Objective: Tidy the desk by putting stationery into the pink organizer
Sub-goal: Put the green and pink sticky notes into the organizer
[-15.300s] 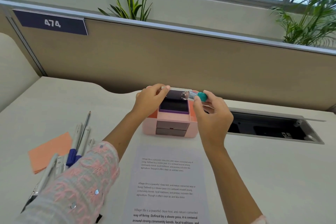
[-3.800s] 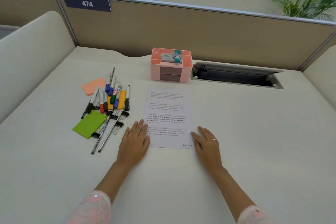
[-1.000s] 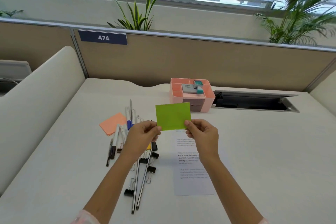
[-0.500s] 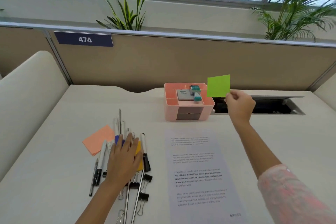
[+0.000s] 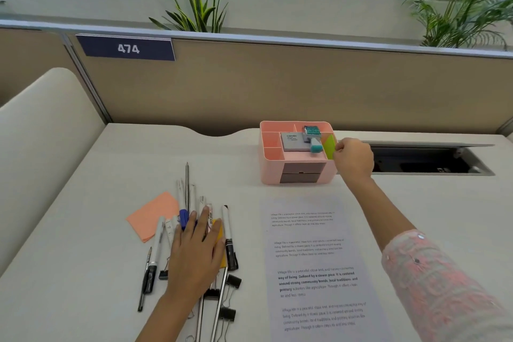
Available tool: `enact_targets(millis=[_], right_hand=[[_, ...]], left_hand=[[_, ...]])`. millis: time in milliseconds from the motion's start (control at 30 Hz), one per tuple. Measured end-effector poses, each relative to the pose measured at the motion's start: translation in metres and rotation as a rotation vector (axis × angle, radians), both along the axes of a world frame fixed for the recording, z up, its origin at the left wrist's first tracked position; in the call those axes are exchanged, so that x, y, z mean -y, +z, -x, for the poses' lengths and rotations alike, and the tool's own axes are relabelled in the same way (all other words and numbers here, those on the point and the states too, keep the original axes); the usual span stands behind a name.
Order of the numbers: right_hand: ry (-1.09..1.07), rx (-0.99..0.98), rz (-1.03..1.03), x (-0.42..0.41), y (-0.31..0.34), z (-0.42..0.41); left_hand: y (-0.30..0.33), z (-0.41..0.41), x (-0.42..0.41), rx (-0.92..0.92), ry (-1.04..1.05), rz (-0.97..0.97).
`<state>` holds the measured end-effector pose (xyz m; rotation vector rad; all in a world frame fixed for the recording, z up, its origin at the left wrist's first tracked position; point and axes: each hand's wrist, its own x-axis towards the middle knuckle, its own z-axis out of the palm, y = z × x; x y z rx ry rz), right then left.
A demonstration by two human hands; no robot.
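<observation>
Slipping the green sticky-note pad (image 5: 329, 146) into the right-hand compartment of the pink organizer (image 5: 297, 172): the right hand (image 5: 354, 159), serving as the grip, pinches the pad's right edge between fingers and thumb, with the pad standing on edge and tilted against the organizer's right wall. To do this step well, the pad should probably be kept close to upright and guided down along the wall, clear of the teal-handled stamp (image 5: 313, 138) lying just beside it, and let go only once its lower edge has seated. The pad lies directly left of the gripping fingers, touching them, partly inside the compartment. A grey box (image 5: 293, 141) occupies the middle tray. The left hand (image 5: 197, 255) rests flat, fingers extended and holding nothing, on the cluster of pens and markers (image 5: 186, 211) on the counter (image 5: 83, 286); an orange sticky-note pad (image 5: 151, 215) and binder clips (image 5: 231, 297) lie beside them, still to be stowed. A printed sheet (image 5: 313, 266) lies in front of the organizer.
</observation>
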<state>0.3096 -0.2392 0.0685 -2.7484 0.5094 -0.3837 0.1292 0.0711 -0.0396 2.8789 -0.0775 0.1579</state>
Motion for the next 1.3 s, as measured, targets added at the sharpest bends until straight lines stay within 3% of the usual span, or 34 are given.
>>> enact_targets(millis=[167, 367, 500, 633, 800, 933, 1033, 1167, 1300], right_hand=[[-0.009, 0.041, 0.078, -0.001, -0.004, 0.002], [-0.009, 0.364, -0.193, -0.024, -0.005, 0.032], [0.094, 0.515, -0.339, -0.066, -0.022, 0.068], [0.351, 0.399, -0.459, -0.114, -0.051, 0.107], [0.546, 0.184, -0.496, -0.160, -0.085, 0.139], [0.552, 0.149, -0.489, -0.176, -0.102, 0.150], [0.553, 0.160, -0.453, -0.179, -0.112, 0.155], [0.551, 0.152, -0.447, -0.180, -0.113, 0.154], [0.544, 0.124, -0.462, -0.179, -0.108, 0.153]], left_hand=[[-0.002, 0.000, -0.001, -0.005, 0.003, -0.007], [0.003, 0.001, 0.001, 0.011, -0.012, 0.076], [0.019, 0.000, -0.003, 0.175, 0.048, 0.236], [0.033, -0.010, -0.033, 0.265, 0.281, 0.211], [0.041, -0.031, -0.097, -0.093, 0.556, 0.207], [0.046, -0.046, -0.127, -0.386, 0.498, 0.203], [0.043, -0.054, -0.133, -0.462, 0.496, 0.145], [0.037, -0.059, -0.137, -0.432, 0.565, 0.169], [0.036, -0.047, -0.134, -0.121, 0.545, 0.479]])
